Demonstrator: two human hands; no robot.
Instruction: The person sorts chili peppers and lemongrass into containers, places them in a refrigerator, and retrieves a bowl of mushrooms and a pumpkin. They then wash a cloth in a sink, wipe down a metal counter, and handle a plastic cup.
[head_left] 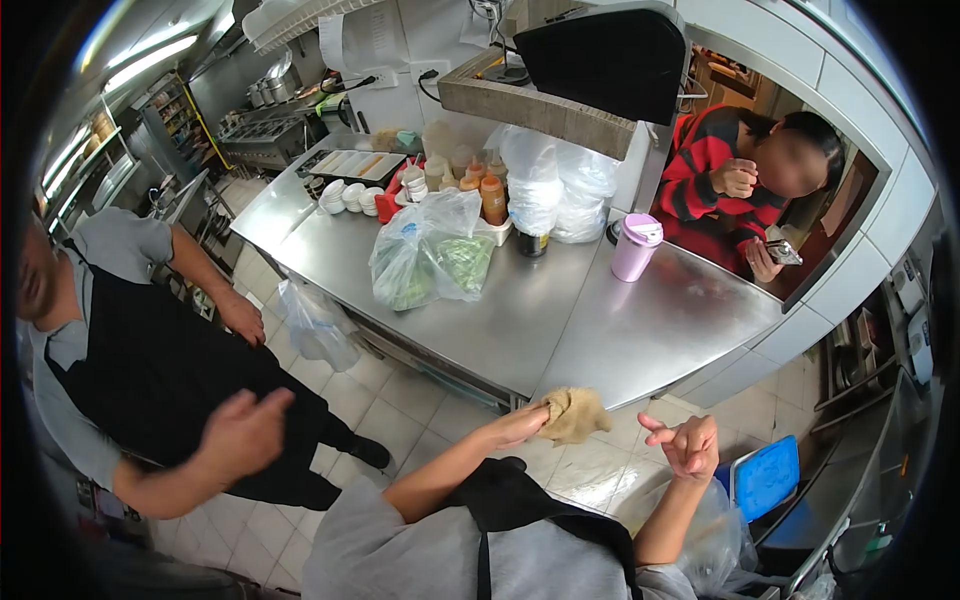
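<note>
My left hand is closed around a tan cloth, which hangs bunched just off the front edge of the steel counter. My right hand is raised to the right of the cloth, with nothing in it. One finger points out while others are partly curled, and gaps show between them. On the counter ahead stand a pink lidded cup and plastic bags of leafy greens, both out of reach of my fingers.
A co-worker in a black apron stands at my left, one hand lifted. Another person in a red-and-black striped top leans at the hatch. Sauce bottles and stacked white containers line the counter's back. A blue lid lies low right.
</note>
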